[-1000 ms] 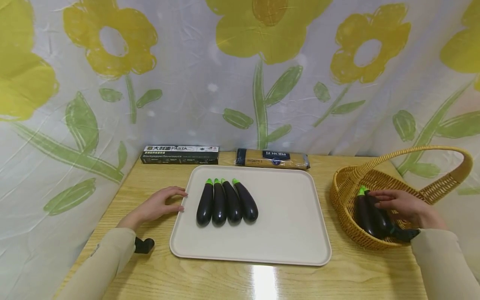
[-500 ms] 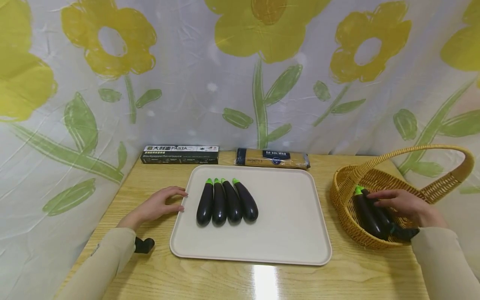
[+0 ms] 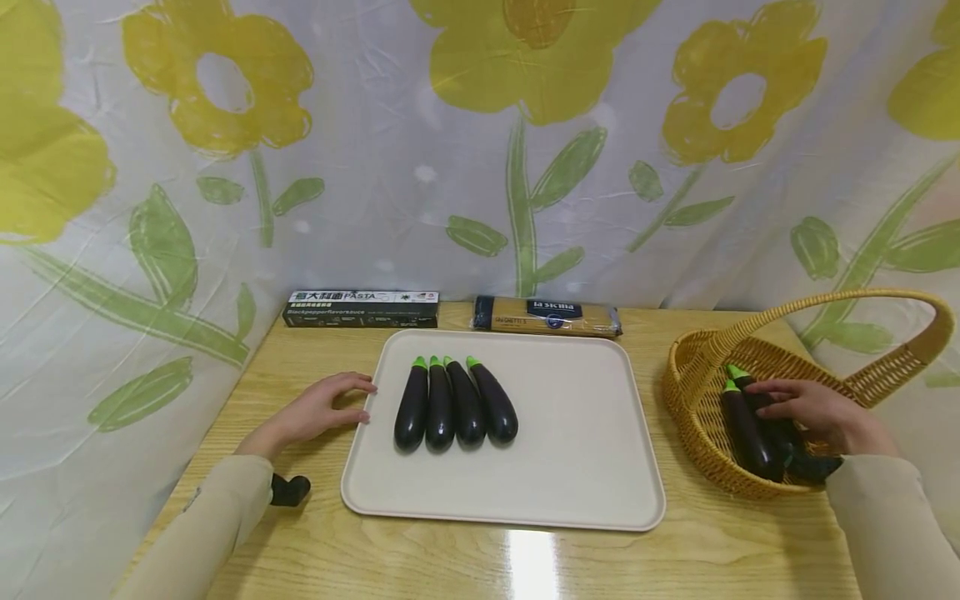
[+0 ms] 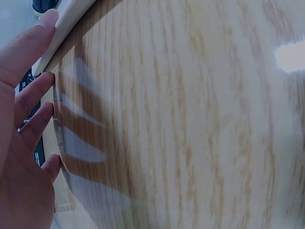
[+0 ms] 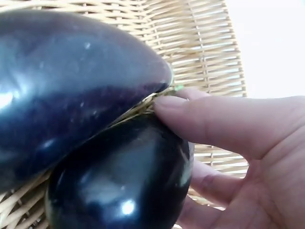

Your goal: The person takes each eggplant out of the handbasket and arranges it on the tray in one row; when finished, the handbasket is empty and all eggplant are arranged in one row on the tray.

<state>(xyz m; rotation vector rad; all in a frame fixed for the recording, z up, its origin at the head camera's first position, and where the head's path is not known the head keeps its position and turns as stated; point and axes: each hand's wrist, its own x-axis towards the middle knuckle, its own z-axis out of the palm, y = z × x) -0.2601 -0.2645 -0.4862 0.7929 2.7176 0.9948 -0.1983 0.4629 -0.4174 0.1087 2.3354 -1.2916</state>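
Note:
My right hand (image 3: 821, 410) reaches into a wicker basket (image 3: 684, 408) on the right. In the right wrist view its thumb and fingers grip a dark, glossy eggplant (image 5: 119, 176) from both sides. A second eggplant (image 5: 71, 71) lies beside it; the head view shows both with bright green stem ends. On the left, the fingertips of my left hand (image 3: 318, 408) touch the rim of a cream tray (image 3: 577, 433), fingers spread and relaxed. Several eggplants (image 3: 468, 408) lie side by side on the tray's left half, stems pointing away from me.
Behind the tray stand a black pasta box (image 3: 362, 310) and a spaghetti packet (image 3: 547, 317). A flowered curtain (image 3: 405, 167) hangs beyond the wooden table (image 3: 420, 558). The basket's tall handle (image 3: 832, 302) arches above my right hand.
The two eggplants in the basket have shifted a little, and both stem ends now show apart. My right hand stays inside the basket. My left hand and the tray's eggplants remain in place.

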